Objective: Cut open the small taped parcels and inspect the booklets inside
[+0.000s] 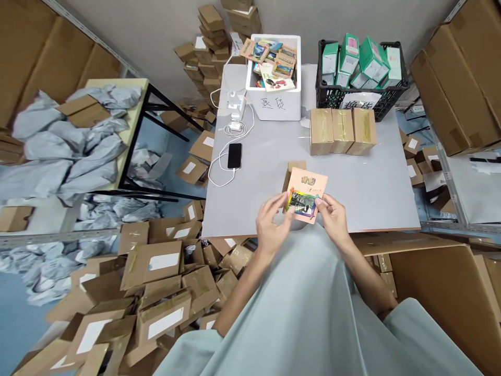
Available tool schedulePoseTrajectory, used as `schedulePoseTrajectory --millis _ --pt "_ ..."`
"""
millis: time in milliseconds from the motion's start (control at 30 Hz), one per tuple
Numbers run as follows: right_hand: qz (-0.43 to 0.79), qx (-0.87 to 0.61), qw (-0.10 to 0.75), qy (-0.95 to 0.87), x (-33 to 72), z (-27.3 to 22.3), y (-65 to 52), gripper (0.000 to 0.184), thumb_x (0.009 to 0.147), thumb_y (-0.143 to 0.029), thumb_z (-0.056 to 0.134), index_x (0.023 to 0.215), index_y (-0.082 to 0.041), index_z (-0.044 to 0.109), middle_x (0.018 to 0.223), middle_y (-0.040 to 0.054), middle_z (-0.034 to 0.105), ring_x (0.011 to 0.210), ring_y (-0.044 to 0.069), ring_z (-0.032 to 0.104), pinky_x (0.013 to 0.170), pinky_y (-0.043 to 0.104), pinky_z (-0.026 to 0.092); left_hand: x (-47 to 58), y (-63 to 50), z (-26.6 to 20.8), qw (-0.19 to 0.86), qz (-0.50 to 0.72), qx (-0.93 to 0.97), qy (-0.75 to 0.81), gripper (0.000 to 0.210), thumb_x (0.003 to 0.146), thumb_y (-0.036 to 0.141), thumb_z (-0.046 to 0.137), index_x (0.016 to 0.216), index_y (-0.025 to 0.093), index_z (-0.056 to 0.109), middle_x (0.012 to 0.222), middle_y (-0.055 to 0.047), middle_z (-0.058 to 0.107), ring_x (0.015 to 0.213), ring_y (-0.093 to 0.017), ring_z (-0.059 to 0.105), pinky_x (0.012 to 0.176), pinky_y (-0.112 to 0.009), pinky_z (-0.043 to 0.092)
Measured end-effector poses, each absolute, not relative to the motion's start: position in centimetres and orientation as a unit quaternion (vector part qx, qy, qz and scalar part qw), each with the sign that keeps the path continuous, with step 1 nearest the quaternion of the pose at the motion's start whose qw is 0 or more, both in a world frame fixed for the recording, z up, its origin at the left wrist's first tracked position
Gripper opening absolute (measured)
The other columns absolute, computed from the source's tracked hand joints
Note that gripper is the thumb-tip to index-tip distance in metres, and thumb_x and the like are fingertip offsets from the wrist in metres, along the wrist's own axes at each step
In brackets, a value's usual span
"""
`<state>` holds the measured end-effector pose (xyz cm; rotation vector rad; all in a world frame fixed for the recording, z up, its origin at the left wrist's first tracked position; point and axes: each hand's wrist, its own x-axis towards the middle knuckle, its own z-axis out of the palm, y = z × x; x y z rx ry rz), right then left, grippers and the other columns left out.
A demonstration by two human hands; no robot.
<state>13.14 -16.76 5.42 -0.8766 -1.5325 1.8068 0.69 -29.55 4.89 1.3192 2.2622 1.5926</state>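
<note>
Close to the table's front edge I hold a salmon-pink booklet (308, 180) with a dark picture framed in rainbow colours on its cover. My right hand (333, 213) pinches its right edge, thumb on the front. At the left edge is my left hand (273, 222), its thumb against the cover and its fingers partly behind it. A small brown cardboard box (296, 164) shows behind the booklet, mostly hidden by it.
On the grey table (270, 156) stand a white foam box (274, 107) of booklets, a black crate (326, 96) of green-and-white boxes, three taped cartons (342, 133) and a phone (235, 155) on a cable. Many cartons (164, 261) cover the floor at left; a large open carton (438, 282) stands right.
</note>
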Motion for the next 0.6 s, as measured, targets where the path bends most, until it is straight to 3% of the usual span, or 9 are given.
schedulePoseTrajectory --millis 67,133,200,267,467,600 --pt "0.706 -0.315 0.284 -0.567 13.5 5.5 -16.2 0.048 0.096 -0.069 0.077 0.111 -0.024 0.082 0.109 0.0086 0.086 0.107 0.029 0.081 0.092 0.040 0.067 -0.5 -29.6 5.0 0.105 0.549 0.349 0.753 0.039 0.101 0.045 0.078 0.133 0.023 0.081 0.130 -0.012 0.081 0.103 -0.023 0.076 0.087 -0.037 0.062" --pt "0.724 -0.306 0.263 -0.560 13.8 5.4 -16.1 0.049 0.094 -0.070 0.080 0.111 -0.023 0.083 0.110 0.0085 0.087 0.107 0.030 0.081 0.092 0.041 0.068 -1.4 -29.5 5.0 0.235 0.576 0.282 0.730 0.047 0.096 0.058 0.080 0.122 0.019 0.084 0.119 -0.012 0.083 0.095 -0.022 0.074 0.080 -0.034 0.060" --pt "0.732 -0.304 0.251 -0.556 13.8 5.3 -16.2 0.050 0.092 -0.070 0.081 0.110 -0.023 0.083 0.109 0.0084 0.087 0.106 0.030 0.081 0.091 0.041 0.068 -1.6 -29.3 5.0 0.368 0.592 0.222 0.682 0.053 0.089 0.066 0.084 0.109 0.016 0.086 0.104 -0.010 0.082 0.090 -0.023 0.073 0.080 -0.033 0.060" --pt "0.733 -0.306 0.247 -0.555 13.8 5.1 -16.3 0.051 0.092 -0.071 0.081 0.110 -0.023 0.083 0.110 0.0084 0.087 0.107 0.029 0.081 0.091 0.040 0.068 -1.4 -29.3 5.0 0.425 0.601 0.181 0.652 0.055 0.084 0.067 0.087 0.100 0.015 0.085 0.094 -0.008 0.080 0.085 -0.022 0.071 0.080 -0.034 0.059" --pt "0.710 -0.316 0.267 -0.570 13.7 4.0 -16.5 0.050 0.096 -0.071 0.075 0.108 -0.023 0.083 0.109 0.0087 0.087 0.109 0.030 0.081 0.091 0.041 0.069 0.5 -29.0 5.6 0.264 0.585 0.232 0.731 0.044 0.089 0.052 0.083 0.066 0.019 0.066 0.073 0.000 0.062 0.073 -0.015 0.053 0.071 -0.028 0.045" --pt "0.690 -0.331 0.282 -0.579 13.8 3.7 -16.7 0.052 0.099 -0.070 0.072 0.117 -0.023 0.083 0.116 0.0114 0.087 0.118 0.034 0.080 0.101 0.048 0.067 0.9 -28.5 5.7 0.223 0.590 0.254 0.733 0.046 0.093 0.044 0.079 0.063 0.020 0.055 0.069 0.002 0.052 0.069 -0.013 0.049 0.068 -0.027 0.042"
